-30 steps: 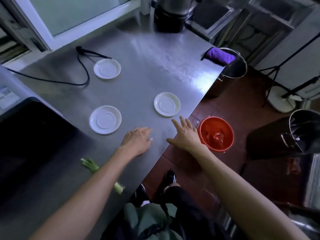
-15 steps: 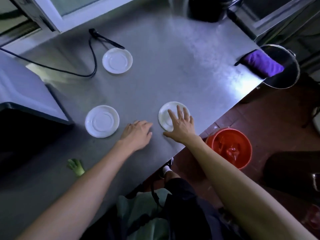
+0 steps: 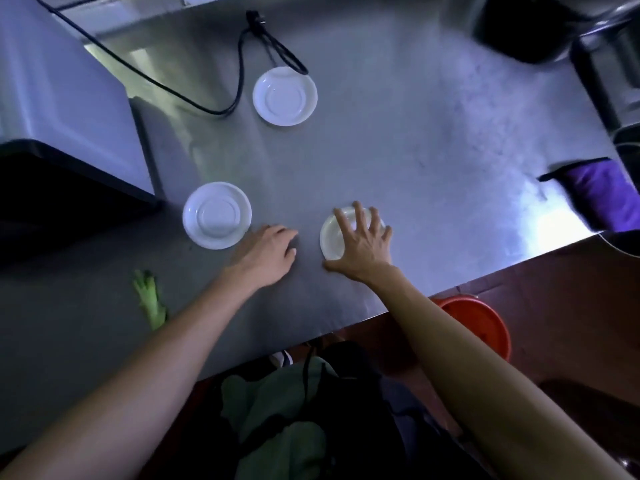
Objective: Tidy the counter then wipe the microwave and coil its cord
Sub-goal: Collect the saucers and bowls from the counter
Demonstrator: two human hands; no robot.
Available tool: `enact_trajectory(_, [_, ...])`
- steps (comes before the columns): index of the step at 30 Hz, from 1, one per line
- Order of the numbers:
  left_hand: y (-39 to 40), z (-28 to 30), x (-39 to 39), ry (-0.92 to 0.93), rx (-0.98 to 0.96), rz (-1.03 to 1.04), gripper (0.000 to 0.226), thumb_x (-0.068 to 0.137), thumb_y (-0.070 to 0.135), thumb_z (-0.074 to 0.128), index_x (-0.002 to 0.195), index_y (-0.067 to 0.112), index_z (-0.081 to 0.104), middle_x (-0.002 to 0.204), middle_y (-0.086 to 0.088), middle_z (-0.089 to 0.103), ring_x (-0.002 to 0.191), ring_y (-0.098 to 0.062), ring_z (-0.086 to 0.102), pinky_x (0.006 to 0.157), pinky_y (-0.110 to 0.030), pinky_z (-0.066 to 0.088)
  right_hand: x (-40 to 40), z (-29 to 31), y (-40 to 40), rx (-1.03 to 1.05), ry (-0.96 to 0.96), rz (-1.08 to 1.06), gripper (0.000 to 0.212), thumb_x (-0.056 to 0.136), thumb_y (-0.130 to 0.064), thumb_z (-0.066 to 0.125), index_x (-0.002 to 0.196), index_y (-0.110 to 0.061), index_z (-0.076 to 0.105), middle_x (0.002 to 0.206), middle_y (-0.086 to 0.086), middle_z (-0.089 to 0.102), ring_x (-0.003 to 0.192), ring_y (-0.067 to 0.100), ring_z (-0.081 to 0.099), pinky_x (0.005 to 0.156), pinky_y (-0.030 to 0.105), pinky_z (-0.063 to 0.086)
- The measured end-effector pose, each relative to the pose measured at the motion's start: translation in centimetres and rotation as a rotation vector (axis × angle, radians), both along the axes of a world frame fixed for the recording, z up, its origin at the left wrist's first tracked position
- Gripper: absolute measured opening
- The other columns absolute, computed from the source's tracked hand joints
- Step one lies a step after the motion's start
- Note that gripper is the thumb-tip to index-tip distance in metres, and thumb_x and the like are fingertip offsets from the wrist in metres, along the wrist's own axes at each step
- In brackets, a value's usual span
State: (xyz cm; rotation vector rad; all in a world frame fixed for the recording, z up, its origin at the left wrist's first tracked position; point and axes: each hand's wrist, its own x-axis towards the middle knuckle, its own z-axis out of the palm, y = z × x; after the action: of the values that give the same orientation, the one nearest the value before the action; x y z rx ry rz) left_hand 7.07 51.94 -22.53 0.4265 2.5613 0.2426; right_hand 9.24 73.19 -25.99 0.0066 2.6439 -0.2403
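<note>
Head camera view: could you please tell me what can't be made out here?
- Nearest saucer: the right hand lies spread over it, hiding most of it.
- Microwave: cut off by the left edge; its front is in dark shadow.
- Cord: its far end leaves at the top edge.
- Green vegetable scrap: its lower end is hidden behind the left forearm.

A working kitchen: steel counter (image 3: pixel 398 161), white saucers (image 3: pixel 284 95), microwave (image 3: pixel 52 98), big metal pots (image 3: pixel 519 26)
</note>
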Motion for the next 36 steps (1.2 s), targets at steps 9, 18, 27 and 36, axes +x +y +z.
enact_trajectory(9, [-5.5,0.1,-0.2,0.070,-0.023,0.155,0.045,0.095,0.031,0.054,0.137,0.019,0.049,0.143,0.001,0.048,0.132,-0.025,0.041,0.090,-0.048,0.049,-4.2,0.5,-5.3,-0.026,0.034,0.164,0.114,0.061,-0.074,0.067,0.152,-0.038,0.009,0.162,0.006,0.005,0.147,0.041,0.006,0.107,0.060,0.027])
enact_trajectory(18, [-9.6,-0.7,-4.1,0.092,-0.091,0.182,0.089,0.081,0.057,0.065,0.152,0.028,0.020,0.161,-0.006,0.010,0.149,-0.034,0.006,0.108,-0.065,0.029,-6.8,1.3,-8.9,0.028,0.031,0.181,0.115,0.062,-0.079,0.064,0.152,-0.040,0.004,0.163,0.005,0.000,0.148,0.041,0.002,0.110,0.063,0.023])
enact_trajectory(27, [-11.4,-4.1,-7.2,-0.012,-0.109,0.122,0.129,0.060,0.082,0.066,0.154,0.036,-0.010,0.163,-0.009,-0.023,0.149,-0.041,-0.018,0.108,-0.077,0.006,-7.9,1.5,-11.1,0.037,0.073,0.120,0.116,0.061,-0.077,0.068,0.153,-0.037,0.009,0.163,0.007,0.003,0.148,0.042,0.004,0.109,0.062,0.024])
enact_trajectory(36, [-11.7,-3.8,-6.9,0.084,-0.105,0.073,0.124,0.054,0.076,0.069,0.152,0.034,0.006,0.160,-0.009,0.003,0.144,-0.039,0.009,0.105,-0.063,0.026,-6.9,2.2,-12.3,0.042,0.055,0.048,0.117,0.062,-0.078,0.067,0.154,-0.037,0.008,0.164,0.006,0.001,0.149,0.041,0.002,0.111,0.063,0.022])
